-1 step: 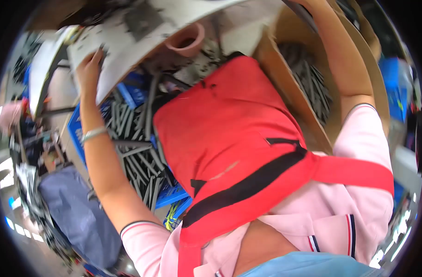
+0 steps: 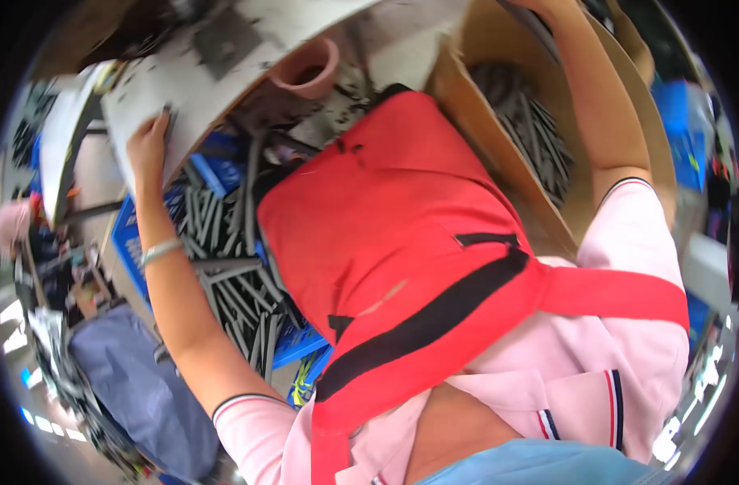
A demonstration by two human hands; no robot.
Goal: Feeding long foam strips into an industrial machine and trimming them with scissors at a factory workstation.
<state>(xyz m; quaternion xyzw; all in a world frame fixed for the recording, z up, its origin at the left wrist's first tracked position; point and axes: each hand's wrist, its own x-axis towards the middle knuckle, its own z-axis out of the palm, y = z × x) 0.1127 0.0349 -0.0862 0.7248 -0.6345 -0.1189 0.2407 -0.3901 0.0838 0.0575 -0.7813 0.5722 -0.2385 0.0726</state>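
My left hand (image 2: 149, 145) is closed above the white worktable (image 2: 147, 85), near its front edge. A small dark piece (image 2: 168, 110) shows at its fingertips, too small to name. At the top edge, my right hand (image 2: 547, 7) is partly cut off by the frame. Its fingers close on a dark grey strip (image 2: 539, 32) that slants down beside the wrist, over the tall cardboard box (image 2: 474, 121). Inside that box lie many loose grey strips (image 2: 531, 133). A red apron (image 2: 385, 210) covers my lap.
Below my left forearm, a blue crate (image 2: 128, 246) holds many grey strips (image 2: 232, 283). A pink pot (image 2: 325, 77) is by the table's edge. A dark square pad (image 2: 226, 42) lies on the tabletop. A blue-grey bag (image 2: 135, 372) sits at lower left, and blue crates (image 2: 680, 129) stand at far right.
My left hand has drawn back slightly toward me over the table. My right hand and the strip have shifted a little down and right. The whole view has swung slightly.
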